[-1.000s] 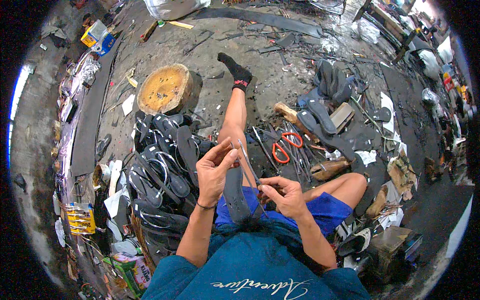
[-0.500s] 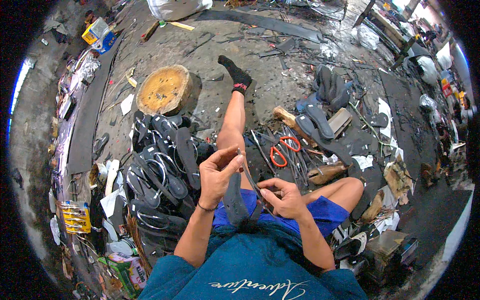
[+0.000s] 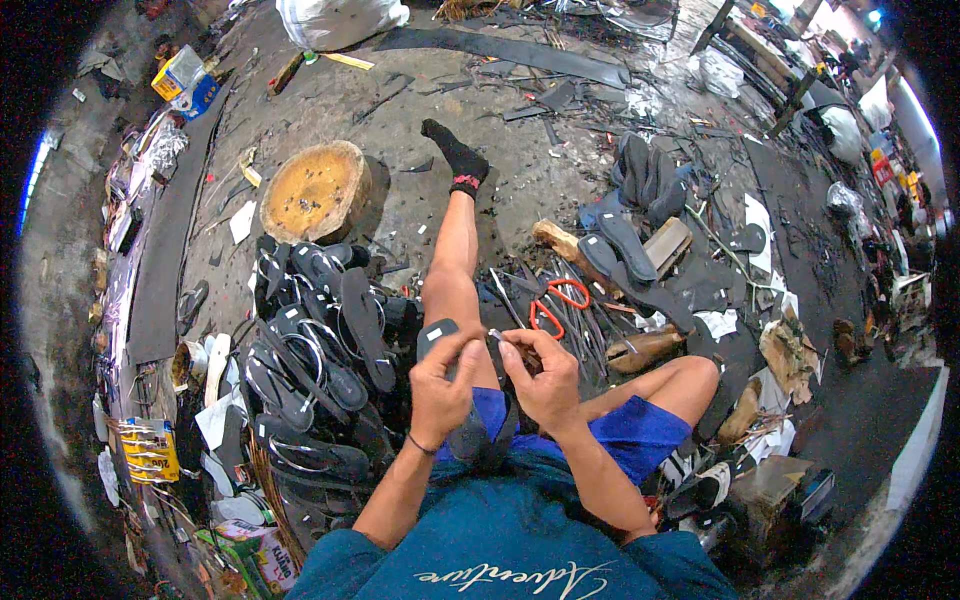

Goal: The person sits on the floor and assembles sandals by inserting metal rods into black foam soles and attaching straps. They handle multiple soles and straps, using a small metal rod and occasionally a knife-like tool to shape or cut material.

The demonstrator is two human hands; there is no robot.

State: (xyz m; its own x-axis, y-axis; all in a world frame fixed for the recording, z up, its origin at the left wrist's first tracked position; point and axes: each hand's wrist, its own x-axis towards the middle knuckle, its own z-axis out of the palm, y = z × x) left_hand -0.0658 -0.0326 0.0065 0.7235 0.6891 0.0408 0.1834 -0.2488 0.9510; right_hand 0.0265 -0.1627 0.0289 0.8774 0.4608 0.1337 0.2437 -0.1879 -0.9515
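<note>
My left hand [image 3: 443, 390] and my right hand [image 3: 543, 375] are raised over my lap, their fingertips almost meeting. The right thumb and finger pinch the end of a thin dark sandal strap [image 3: 493, 336], which has a pale bit at its tip. My left fingers are closed too, and what is between them is hidden. A dark grey sandal sole [image 3: 466, 440] stands between my thighs, partly behind my left hand; its rounded end with a white label shows above that hand. Beyond the right hand lie red-handled scissors [image 3: 546, 318] among several thin tools.
A heap of dark sandals [image 3: 315, 375] lies to my left, with a round wooden block [image 3: 316, 192] behind it. On the right are more dark soles [image 3: 630, 245], a wooden shoe form [image 3: 645, 350] and scraps. My outstretched leg [image 3: 450, 265] divides the floor.
My hands have come together, and the right one has risen to the strap's end. The strap, stretched between both hands before, is now mostly hidden. The sole's labelled end has come into view.
</note>
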